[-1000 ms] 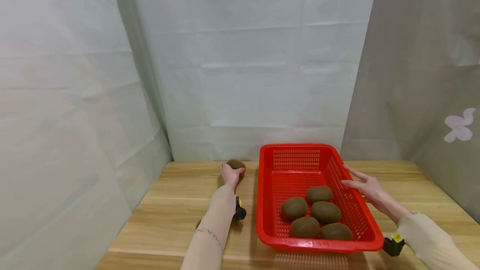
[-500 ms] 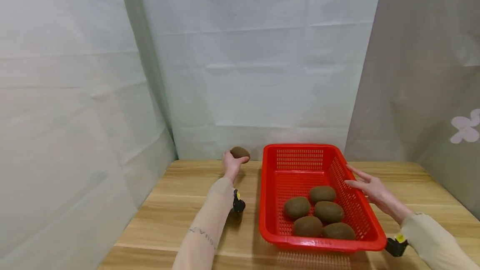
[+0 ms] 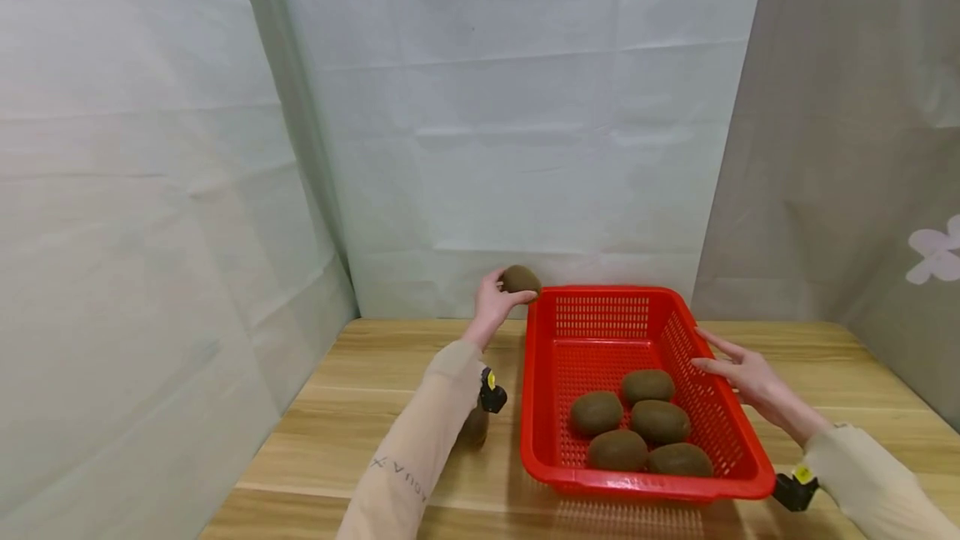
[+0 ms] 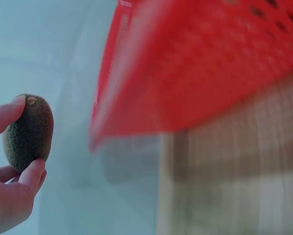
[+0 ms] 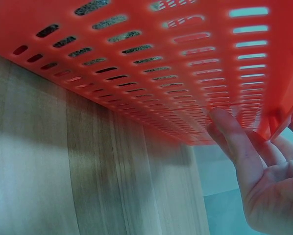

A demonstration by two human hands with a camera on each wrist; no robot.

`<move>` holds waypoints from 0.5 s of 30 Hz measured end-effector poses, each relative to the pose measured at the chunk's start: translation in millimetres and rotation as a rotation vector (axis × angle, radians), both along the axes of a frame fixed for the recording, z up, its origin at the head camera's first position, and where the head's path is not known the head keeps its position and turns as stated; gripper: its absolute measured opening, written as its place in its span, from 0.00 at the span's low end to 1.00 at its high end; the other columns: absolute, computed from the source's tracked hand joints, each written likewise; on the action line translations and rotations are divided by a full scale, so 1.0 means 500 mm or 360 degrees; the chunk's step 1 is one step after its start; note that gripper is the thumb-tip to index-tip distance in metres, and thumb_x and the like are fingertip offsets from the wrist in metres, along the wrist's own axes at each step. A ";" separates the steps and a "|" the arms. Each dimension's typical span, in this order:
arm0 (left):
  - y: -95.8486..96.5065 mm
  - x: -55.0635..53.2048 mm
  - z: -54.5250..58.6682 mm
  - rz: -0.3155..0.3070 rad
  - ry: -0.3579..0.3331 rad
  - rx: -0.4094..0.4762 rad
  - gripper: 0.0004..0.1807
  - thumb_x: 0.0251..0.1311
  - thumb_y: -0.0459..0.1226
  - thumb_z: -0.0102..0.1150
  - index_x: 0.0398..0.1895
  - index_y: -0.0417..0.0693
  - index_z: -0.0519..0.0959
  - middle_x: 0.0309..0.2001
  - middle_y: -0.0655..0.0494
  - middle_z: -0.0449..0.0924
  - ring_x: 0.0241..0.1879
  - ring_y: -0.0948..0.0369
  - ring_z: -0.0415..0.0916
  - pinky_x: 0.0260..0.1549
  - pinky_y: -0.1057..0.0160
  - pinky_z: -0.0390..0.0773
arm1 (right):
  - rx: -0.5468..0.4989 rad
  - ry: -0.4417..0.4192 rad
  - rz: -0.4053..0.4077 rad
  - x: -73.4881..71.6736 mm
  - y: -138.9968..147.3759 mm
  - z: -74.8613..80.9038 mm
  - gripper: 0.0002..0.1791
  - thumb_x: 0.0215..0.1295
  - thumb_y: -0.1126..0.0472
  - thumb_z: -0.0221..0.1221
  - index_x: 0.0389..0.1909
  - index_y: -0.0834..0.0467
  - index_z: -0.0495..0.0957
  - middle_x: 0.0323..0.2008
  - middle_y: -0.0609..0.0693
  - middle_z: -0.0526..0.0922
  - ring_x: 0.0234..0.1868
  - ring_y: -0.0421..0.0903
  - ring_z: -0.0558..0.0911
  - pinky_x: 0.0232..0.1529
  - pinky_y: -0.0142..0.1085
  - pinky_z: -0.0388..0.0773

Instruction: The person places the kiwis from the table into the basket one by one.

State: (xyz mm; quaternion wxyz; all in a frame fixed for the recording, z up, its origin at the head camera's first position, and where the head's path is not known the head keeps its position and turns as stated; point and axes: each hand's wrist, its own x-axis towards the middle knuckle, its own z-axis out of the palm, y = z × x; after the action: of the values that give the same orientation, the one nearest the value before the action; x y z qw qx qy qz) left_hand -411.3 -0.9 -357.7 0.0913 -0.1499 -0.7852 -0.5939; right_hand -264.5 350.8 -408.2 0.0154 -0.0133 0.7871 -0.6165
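My left hand (image 3: 495,304) holds a brown fuzzy kiwi (image 3: 521,280) between thumb and fingers, raised at the far left corner of the red plastic basket (image 3: 531,407). In the left wrist view the kiwi (image 4: 30,132) is pinched end to end, apart from the basket's blurred wall (image 4: 185,88). My right hand (image 3: 750,375) is at the basket's right rim, thumb over the edge; the right wrist view has fingers (image 5: 234,142) against the slotted outer wall. Several kiwis (image 3: 660,422) lie in the basket's near half.
Another brown kiwi (image 3: 477,427) sits on the wooden table (image 3: 360,407), partly hidden behind my left forearm. Pale hanging sheets (image 3: 495,123) close off the back and the sides of the table.
My left hand has lifted the kiwi off the table's far edge and carried it up and right to the basket's corner. The right hand stays at the rim.
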 end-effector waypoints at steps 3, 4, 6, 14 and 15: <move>0.031 0.013 0.019 -0.0089 -0.0018 -0.0003 0.36 0.46 0.36 0.69 0.59 0.37 0.66 0.52 0.43 0.68 0.50 0.49 0.68 0.42 0.57 0.72 | 0.0002 0.0000 -0.0012 0.002 0.000 -0.001 0.39 0.64 0.56 0.55 0.69 0.59 0.45 0.47 0.66 0.75 0.34 0.55 0.81 0.31 0.48 0.77; 0.042 0.018 0.023 -0.0119 -0.0017 -0.0010 0.36 0.45 0.36 0.69 0.59 0.37 0.66 0.52 0.44 0.68 0.49 0.49 0.68 0.42 0.57 0.72 | 0.0003 0.0000 -0.0016 0.002 0.000 -0.001 0.39 0.63 0.55 0.55 0.69 0.59 0.45 0.47 0.66 0.75 0.34 0.55 0.81 0.31 0.48 0.77; 0.066 0.025 0.027 -0.0175 -0.0024 -0.0030 0.35 0.45 0.37 0.70 0.59 0.38 0.67 0.51 0.45 0.70 0.48 0.50 0.68 0.42 0.59 0.72 | 0.0003 0.0001 -0.0022 0.002 -0.001 -0.002 0.39 0.63 0.55 0.56 0.69 0.59 0.45 0.48 0.66 0.74 0.34 0.55 0.81 0.32 0.48 0.77; 0.149 0.054 0.021 -0.0325 -0.0008 -0.0119 0.32 0.43 0.36 0.71 0.55 0.43 0.72 0.43 0.55 0.74 0.41 0.58 0.72 0.35 0.64 0.74 | -0.0017 -0.0003 -0.0017 0.006 -0.007 -0.001 0.39 0.63 0.56 0.56 0.69 0.59 0.45 0.51 0.68 0.71 0.36 0.56 0.80 0.33 0.48 0.76; 0.159 0.057 0.019 -0.0324 -0.0001 -0.0133 0.32 0.43 0.37 0.72 0.55 0.44 0.73 0.43 0.56 0.74 0.40 0.59 0.72 0.34 0.65 0.74 | -0.0015 -0.0001 -0.0018 0.006 -0.007 0.000 0.39 0.63 0.56 0.55 0.69 0.59 0.45 0.51 0.68 0.71 0.36 0.56 0.80 0.33 0.48 0.76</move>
State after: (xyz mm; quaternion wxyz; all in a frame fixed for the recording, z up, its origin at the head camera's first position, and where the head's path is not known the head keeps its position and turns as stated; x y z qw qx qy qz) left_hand -382.9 78.3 -348.3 0.0237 -0.2324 -0.7900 -0.5669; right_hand -261.5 347.1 -408.3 0.0121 -0.0089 0.7842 -0.6204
